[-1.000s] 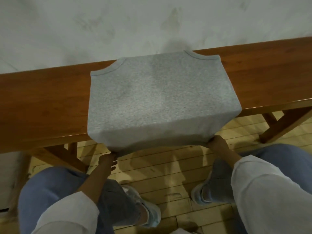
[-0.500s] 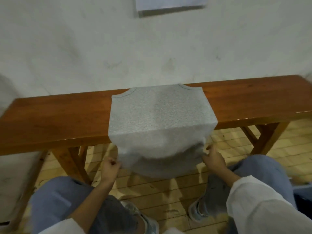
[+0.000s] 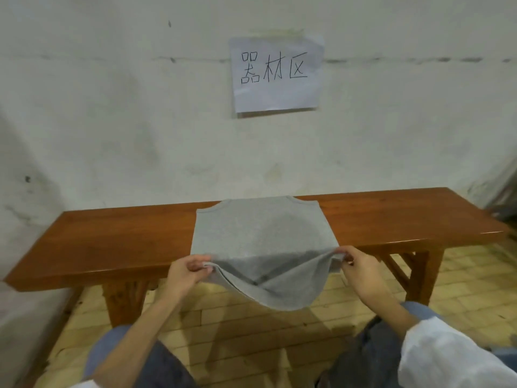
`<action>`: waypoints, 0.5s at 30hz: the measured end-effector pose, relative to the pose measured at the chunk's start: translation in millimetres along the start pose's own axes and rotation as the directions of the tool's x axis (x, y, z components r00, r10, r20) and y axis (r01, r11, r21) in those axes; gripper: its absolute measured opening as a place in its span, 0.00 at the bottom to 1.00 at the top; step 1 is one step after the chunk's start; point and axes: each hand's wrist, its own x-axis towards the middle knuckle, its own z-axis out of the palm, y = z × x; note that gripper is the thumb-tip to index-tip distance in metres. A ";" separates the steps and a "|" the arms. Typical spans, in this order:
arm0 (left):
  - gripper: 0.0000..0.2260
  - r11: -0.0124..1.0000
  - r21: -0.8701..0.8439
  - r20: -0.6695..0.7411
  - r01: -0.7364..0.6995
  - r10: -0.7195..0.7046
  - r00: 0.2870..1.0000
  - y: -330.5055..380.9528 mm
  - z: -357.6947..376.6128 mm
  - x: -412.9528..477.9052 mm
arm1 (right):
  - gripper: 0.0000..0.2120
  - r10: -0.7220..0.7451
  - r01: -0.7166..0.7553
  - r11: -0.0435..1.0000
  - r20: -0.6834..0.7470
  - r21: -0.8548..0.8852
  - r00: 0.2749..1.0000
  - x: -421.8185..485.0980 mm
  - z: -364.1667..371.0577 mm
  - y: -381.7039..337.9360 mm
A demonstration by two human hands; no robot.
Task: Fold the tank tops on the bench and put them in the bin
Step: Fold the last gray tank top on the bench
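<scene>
A grey tank top [image 3: 260, 233] lies across the middle of the brown wooden bench [image 3: 117, 242], its neck end toward the wall. Its lower part hangs in a sagging curve off the front edge. My left hand [image 3: 186, 271] pinches the bottom left corner of the tank top, lifted to about the height of the bench's front edge. My right hand [image 3: 361, 266] pinches the bottom right corner at the same height. No bin is in view.
A white wall stands right behind the bench, with a paper sign [image 3: 275, 75] taped on it. The bench legs [image 3: 422, 273] stand on a yellowish tiled floor [image 3: 251, 326]. My knees in blue jeans are at the bottom of the view.
Both hands have lifted the hanging hem from below the bench edge up to bench height. The view has tilted up, bringing the wall and the sign into sight.
</scene>
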 end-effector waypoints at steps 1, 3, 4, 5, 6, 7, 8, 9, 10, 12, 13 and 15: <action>0.06 0.999 -0.007 -0.047 -0.042 0.041 0.998 6.0 -2.1 -0.8 | 0.05 0.016 -0.014 0.998 -0.035 0.055 0.999 2.0 -5.5 -5.2; 0.03 0.990 -0.008 -0.158 -0.140 0.136 0.978 16.3 -4.7 -1.9 | 0.07 0.028 -0.017 0.994 -0.098 0.107 0.995 5.9 -12.7 -13.2; 0.05 0.985 0.013 -0.198 -0.175 0.174 0.965 20.1 -5.9 -1.0 | 0.09 0.022 -0.007 0.994 -0.146 0.105 0.989 8.5 -14.6 -16.0; 0.05 0.980 0.043 -0.234 -0.197 0.201 0.951 23.9 -7.2 0.8 | 0.11 0.011 0.008 0.996 -0.205 0.091 0.979 12.5 -15.3 -16.9; 0.05 0.978 0.070 -0.283 -0.196 0.208 0.936 26.7 -8.8 4.5 | 0.11 0.009 0.011 0.997 -0.255 0.074 0.967 16.2 -15.9 -18.9; 0.05 0.977 0.083 -0.343 -0.198 0.215 0.914 30.3 -10.0 9.4 | 0.11 0.019 0.001 0.998 -0.291 0.070 0.957 22.3 -16.5 -20.3; 0.05 0.977 0.081 -0.405 -0.196 0.212 0.890 35.0 -10.7 14.1 | 0.11 0.050 -0.023 0.996 -0.311 0.090 0.949 28.6 -17.5 -22.5; 0.07 0.978 0.058 -0.459 -0.199 0.203 0.865 38.3 -11.9 16.8 | 0.11 0.091 -0.048 0.989 -0.324 0.140 0.942 33.2 -18.2 -23.9; 0.08 0.978 0.018 -0.503 -0.207 0.188 0.844 44.2 -12.0 21.4 | 0.12 0.136 -0.068 0.975 -0.329 0.210 0.934 41.3 -19.7 -25.4; 0.10 0.972 -0.071 -0.540 -0.225 0.152 0.828 51.4 -12.2 26.0 | 0.12 0.213 -0.100 0.936 -0.317 0.338 0.924 51.8 -19.8 -26.6; 0.10 0.970 -0.085 -0.550 -0.226 0.143 0.822 52.8 -12.0 30.6 | 0.13 0.234 -0.113 0.926 -0.310 0.361 0.921 58.8 -19.3 -26.0; 0.10 0.974 -0.048 -0.563 -0.219 0.155 0.811 52.5 -11.2 38.1 | 0.13 0.252 -0.136 0.923 -0.297 0.360 0.921 69.3 -15.4 -24.6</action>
